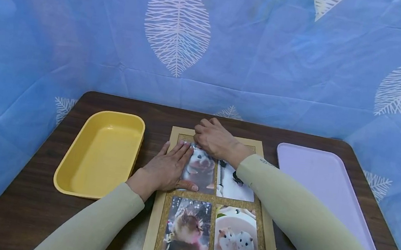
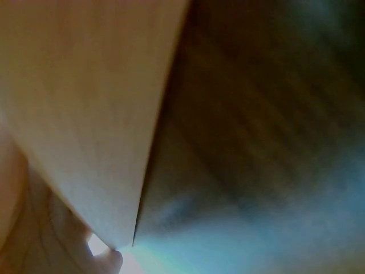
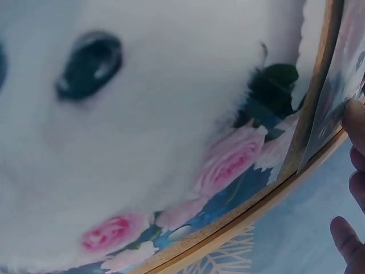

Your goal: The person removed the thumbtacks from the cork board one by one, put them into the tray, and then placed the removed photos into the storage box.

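Observation:
A cork board with a pale wooden frame [image 1: 152,237] lies on the table, bearing several animal photos. My left hand [image 1: 164,171] is spread flat over the left side of the upper-left photo, a hamster photo [image 1: 200,171]. At that photo's top edge is my right hand [image 1: 217,140], its fingers bent; whatever lies under them is hidden. The right wrist view has a fingertip [image 3: 355,117] touching a photo [image 3: 331,114] near the frame's edge, with other fingers beyond it. In the left wrist view, part of my left hand [image 2: 45,228] shows beside the blurred frame side [image 2: 97,103].
On the left stands a yellow tray [image 1: 99,154]; a lilac tray [image 1: 325,188] lies on the right. A cat photo [image 1: 187,241] and a photo of two hamsters [image 1: 237,248] fill the nearer half of the board. Blue leaf-patterned cloth [image 1: 264,44] hangs behind the dark table [image 1: 24,194].

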`<state>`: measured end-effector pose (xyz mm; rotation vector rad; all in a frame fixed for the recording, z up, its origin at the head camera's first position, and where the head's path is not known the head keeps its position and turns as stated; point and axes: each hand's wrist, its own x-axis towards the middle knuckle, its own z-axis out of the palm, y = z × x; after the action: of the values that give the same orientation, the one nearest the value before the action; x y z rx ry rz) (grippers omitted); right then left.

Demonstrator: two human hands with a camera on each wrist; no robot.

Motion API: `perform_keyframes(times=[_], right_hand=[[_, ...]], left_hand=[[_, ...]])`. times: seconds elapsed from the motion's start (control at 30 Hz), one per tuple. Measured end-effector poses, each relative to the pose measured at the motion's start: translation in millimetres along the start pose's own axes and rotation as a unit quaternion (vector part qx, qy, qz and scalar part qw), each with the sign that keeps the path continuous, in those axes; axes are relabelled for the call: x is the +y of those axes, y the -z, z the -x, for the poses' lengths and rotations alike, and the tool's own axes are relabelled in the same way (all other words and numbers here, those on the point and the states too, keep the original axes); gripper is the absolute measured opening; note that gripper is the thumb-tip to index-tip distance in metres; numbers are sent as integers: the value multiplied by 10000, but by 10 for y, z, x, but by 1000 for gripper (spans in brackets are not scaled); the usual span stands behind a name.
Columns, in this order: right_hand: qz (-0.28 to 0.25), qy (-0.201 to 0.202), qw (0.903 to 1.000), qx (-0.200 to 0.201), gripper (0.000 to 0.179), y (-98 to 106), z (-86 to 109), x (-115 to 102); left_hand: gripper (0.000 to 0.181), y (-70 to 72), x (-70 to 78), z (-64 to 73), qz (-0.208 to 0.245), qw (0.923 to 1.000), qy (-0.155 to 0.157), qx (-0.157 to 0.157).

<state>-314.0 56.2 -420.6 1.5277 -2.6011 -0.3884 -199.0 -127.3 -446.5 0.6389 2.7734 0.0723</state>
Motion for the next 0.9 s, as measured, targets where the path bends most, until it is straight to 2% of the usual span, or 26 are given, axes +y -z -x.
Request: perform_keyframes(times=[0.53,0.7,0.9], right_hand=[[-12,-115,9998,-145,19,28,-13,-27],[-154,-157,9995,-227,17,30,-22,-37],[-192,-223,9993,-235,15,35,-15,-24]], left_hand=[[114,10,1,20,-139,9999,-63,-64],[108,-14,-24,74,30,10000,-71,-36],[105,22,-39,142,187,9998,-47,-84]])
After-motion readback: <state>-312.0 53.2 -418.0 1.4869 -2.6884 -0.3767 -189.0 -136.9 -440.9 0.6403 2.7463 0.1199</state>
